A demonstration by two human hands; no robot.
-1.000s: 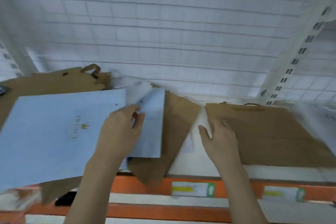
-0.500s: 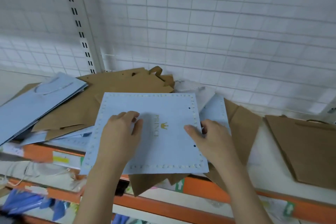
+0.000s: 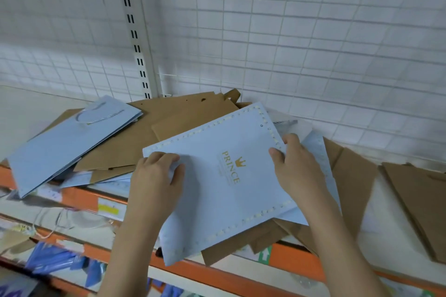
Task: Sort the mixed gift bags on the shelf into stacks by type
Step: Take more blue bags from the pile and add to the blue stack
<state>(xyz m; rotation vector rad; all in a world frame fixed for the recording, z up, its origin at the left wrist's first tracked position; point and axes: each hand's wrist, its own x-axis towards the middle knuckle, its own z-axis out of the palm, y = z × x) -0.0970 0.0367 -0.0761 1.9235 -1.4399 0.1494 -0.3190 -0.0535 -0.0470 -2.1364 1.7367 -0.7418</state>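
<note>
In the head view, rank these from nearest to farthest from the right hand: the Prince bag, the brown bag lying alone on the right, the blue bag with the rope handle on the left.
1. Prince bag: held in the right hand.
2. Lone brown bag: on the shelf, right.
3. Blue rope-handled bag: far left, atop the pile.

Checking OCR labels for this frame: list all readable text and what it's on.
"PRINCE", gold, under a crown: light blue gift bag held by both hands.
Small line beside it: too blurred.
Yellow shelf-edge tag: unreadable.
Green tag with white arrow: no readable words.
</note>
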